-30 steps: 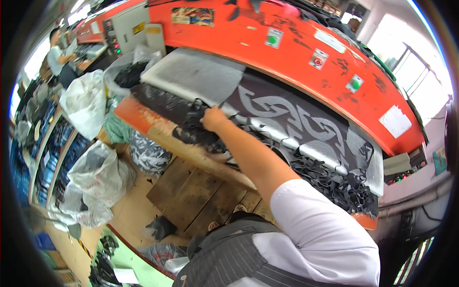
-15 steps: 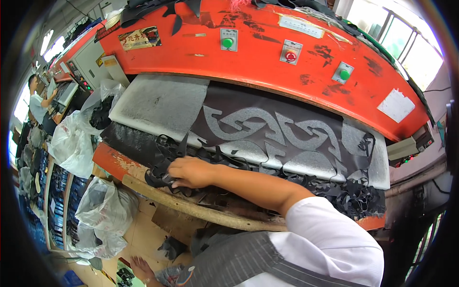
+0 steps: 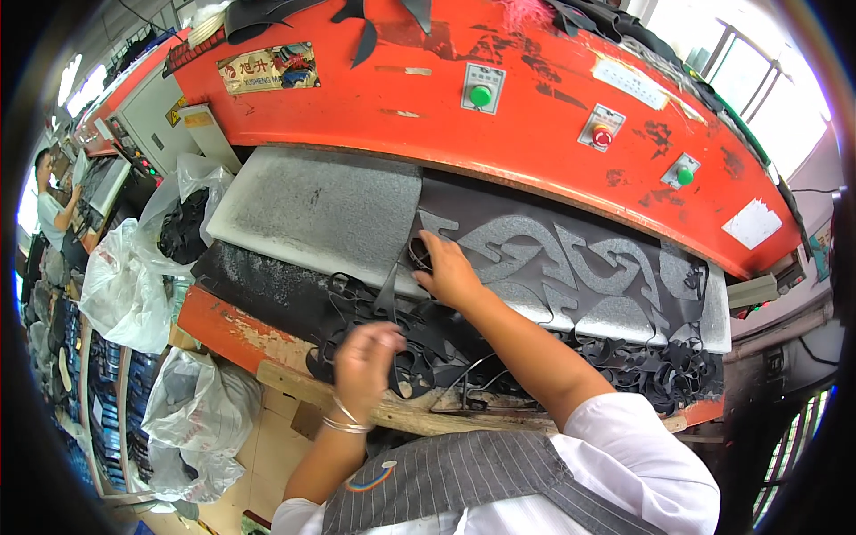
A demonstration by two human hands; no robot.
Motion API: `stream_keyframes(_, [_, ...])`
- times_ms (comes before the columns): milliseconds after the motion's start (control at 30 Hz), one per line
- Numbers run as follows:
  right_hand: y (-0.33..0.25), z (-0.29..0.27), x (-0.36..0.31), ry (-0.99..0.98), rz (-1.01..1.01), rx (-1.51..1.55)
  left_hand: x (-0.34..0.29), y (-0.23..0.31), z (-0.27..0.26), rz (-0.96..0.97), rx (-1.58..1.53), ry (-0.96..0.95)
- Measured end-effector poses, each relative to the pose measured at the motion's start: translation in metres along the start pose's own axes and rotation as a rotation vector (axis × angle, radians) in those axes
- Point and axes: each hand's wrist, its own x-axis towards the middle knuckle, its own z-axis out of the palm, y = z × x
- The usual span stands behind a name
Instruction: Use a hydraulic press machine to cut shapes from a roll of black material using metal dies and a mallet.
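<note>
Taking the right hand (image 3: 443, 267) as the dial's centre, with twelve at the top of the view, its thumb and fingers curve around a small dark rounded piece (image 3: 418, 255) at the nearest edge of a thin black sheet with large curved cut-outs (image 3: 456, 198). That sheet stretches toward three o'clock over a pale grey, rough-faced padded board (image 3: 312, 192), whose bare part shows at ten.

The left hand (image 3: 364, 366), with silver bangles (image 3: 346, 423) at its wrist, is at seven o'clock, fingers bent and blurred above tangled black offcuts (image 3: 432, 343); I cannot tell whether it pinches anything. The offcuts run on to four o'clock along the worn orange-red table (image 3: 236, 316), which has a rounded wooden rail (image 3: 312, 390) on its near side.

A broad orange-red machine beam (image 3: 383, 107) spans eleven to two, carrying two green push-buttons (image 3: 481, 95) and a red one (image 3: 603, 136) between them. White plastic sacks (image 3: 129, 290) stand at eight and nine.
</note>
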Motion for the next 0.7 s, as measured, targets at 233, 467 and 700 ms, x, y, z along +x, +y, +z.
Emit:
stream_keyframes(233, [0.005, 0.013, -0.022, 0.086, 0.031, 0.04, -0.044, -0.067, 0.004, -0.181, -0.049, -0.546])
stream_keyframes(467, [0.004, -0.01, -0.028, 0.163, -0.005, 0.009, 0.003, -0.03, 0.018, -0.133, 0.058, -0.521])
stream_keyframes(700, [0.071, -0.196, -0.065, 1.185, 0.199, 0.011, 0.086, 0.017, 0.037, 0.106, 0.289, -0.288])
